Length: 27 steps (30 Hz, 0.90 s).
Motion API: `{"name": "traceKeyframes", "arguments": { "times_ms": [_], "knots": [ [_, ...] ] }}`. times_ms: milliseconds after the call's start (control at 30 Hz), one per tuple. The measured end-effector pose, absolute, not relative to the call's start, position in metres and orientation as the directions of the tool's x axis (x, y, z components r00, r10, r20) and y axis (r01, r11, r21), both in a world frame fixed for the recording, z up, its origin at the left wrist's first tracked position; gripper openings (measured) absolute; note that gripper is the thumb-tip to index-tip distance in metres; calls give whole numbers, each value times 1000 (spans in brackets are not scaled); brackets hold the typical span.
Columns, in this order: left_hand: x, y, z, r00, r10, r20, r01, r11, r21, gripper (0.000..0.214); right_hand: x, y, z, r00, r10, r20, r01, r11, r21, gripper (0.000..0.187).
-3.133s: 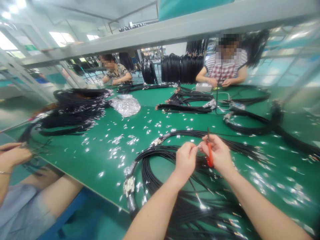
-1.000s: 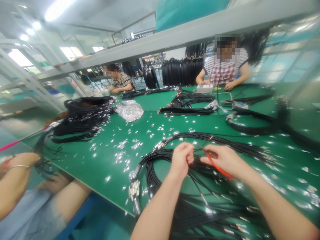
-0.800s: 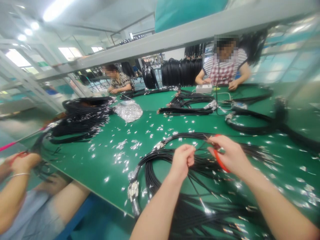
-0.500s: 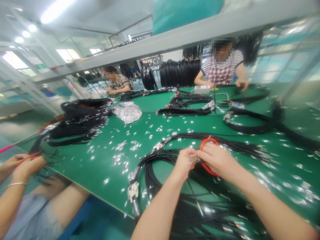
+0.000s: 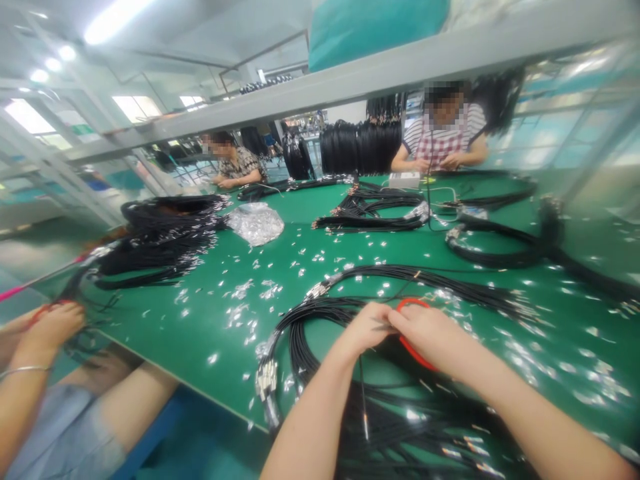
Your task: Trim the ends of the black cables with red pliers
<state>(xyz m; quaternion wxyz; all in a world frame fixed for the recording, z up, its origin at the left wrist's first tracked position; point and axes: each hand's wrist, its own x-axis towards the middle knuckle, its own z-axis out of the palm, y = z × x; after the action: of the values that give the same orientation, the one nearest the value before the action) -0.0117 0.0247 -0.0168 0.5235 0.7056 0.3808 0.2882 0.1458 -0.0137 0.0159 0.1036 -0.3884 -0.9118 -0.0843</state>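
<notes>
My right hand (image 5: 430,330) is closed around scissors with red-orange loop handles (image 5: 413,303). The grey blades reach toward my left hand (image 5: 370,327), and the two hands touch at the fingertips. My left hand is pinched on a thin black cable (image 5: 363,387), whose light metal-tipped end hangs below the wrist. What lies exactly between the fingers and the blades is hidden. Under my arms spreads a bundle of black cables (image 5: 400,433) with metal ends. Just left of my forearm, another coiled cable bundle (image 5: 295,333) curves round, with silvery connectors (image 5: 266,380) on it.
Small shiny scraps (image 5: 270,290) are strewn over the green table (image 5: 165,340). A clear plastic bag (image 5: 256,224) and a black cable pile (image 5: 165,233) lie at the left. A neighbour's hands (image 5: 55,323) hold red handles. Two people sit opposite, below a grey beam (image 5: 250,100).
My hands have shifted slightly downward, and the hanging cable end has swung left. The neighbour's hands moved a little left. The person opposite at right has brought both hands together.
</notes>
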Motion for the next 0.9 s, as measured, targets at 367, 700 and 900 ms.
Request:
{"name": "traceKeyframes", "arguments": {
  "times_ms": [367, 700, 900],
  "knots": [
    [-16, 26, -16, 500, 865, -50, 305, -122, 945, 15, 148, -5, 23, -694, 697, 180, 684, 717, -136, 23],
    [-15, 25, -14, 646, 761, -59, 211, -103, 972, 13, 153, 0, 26, -668, 742, 52, 611, 587, -531, 18],
    [-15, 17, 0, 638, 769, -41, 288, -188, 939, 18, 162, 12, 15, -656, 752, -63, 325, 207, -923, 10]
  ]
}}
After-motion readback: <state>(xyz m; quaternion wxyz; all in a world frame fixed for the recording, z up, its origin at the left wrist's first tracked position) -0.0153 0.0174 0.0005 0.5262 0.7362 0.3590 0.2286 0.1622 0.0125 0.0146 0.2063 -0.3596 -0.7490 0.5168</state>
